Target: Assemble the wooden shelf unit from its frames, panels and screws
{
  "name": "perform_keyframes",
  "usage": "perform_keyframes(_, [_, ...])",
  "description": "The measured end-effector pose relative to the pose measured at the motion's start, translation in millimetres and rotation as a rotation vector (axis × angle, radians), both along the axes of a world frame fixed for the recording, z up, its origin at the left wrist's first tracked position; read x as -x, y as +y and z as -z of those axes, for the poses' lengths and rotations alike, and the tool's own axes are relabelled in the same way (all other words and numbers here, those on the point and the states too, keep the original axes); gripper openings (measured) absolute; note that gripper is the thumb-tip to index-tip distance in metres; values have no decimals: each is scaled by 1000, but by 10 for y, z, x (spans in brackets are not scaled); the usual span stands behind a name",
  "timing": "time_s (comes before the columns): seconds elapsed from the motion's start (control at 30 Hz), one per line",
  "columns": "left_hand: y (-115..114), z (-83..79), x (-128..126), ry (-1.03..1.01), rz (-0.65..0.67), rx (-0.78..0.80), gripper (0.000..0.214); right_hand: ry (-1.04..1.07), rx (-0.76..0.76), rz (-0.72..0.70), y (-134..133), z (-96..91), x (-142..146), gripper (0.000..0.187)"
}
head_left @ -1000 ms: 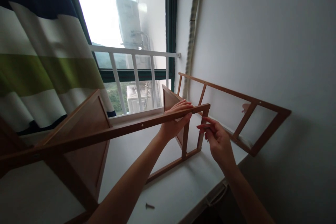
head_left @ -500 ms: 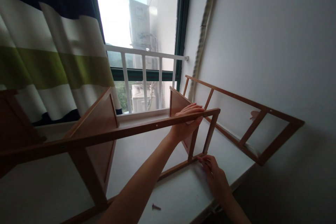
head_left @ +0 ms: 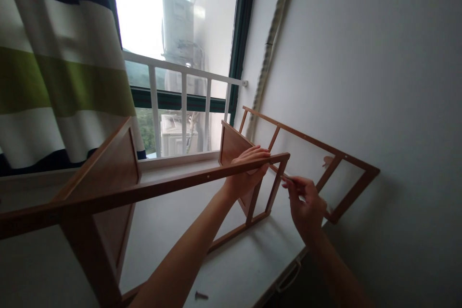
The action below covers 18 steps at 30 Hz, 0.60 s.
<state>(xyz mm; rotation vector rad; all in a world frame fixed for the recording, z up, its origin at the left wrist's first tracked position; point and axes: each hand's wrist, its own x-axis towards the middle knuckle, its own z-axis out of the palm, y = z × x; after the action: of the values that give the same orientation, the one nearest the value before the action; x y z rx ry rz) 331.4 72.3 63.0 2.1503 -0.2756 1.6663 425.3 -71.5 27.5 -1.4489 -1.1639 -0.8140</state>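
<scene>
A brown wooden shelf frame [head_left: 162, 187] stands on a white table [head_left: 238, 269]. My left hand [head_left: 245, 173] is wrapped round its top rail close to the right end. My right hand [head_left: 306, 204] is just right of that end post, fingers pinched on a small thin thing that I cannot name, its tip against the post. A dark wooden panel [head_left: 231, 147] stands behind my left hand.
A second wooden side frame [head_left: 317, 163] leans on the white wall at the right. A loose dark screw [head_left: 200, 295] lies near the table's front edge. A striped curtain [head_left: 61, 77] hangs at the left beside a window with a white railing [head_left: 184, 106].
My right hand dropped to the table by the frame's foot half a second ago and has come back up to the end post. My left hand kept its hold on the rail.
</scene>
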Motion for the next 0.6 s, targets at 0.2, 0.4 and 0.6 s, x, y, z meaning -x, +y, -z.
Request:
perform_keyframes(0.2, [7, 19, -14, -29, -5, -13, 22, -280, -20, 110, 130, -244, 7, 12])
perform_keyframes(0.4, [-19, -3, 8, -29, -13, -12, 20, -326, 15, 102, 151, -228, 24, 12])
perform_keyframes(0.6, [-35, -13, 21, -14, -14, 13, 19, -297, 36, 116, 204, -240, 21, 14])
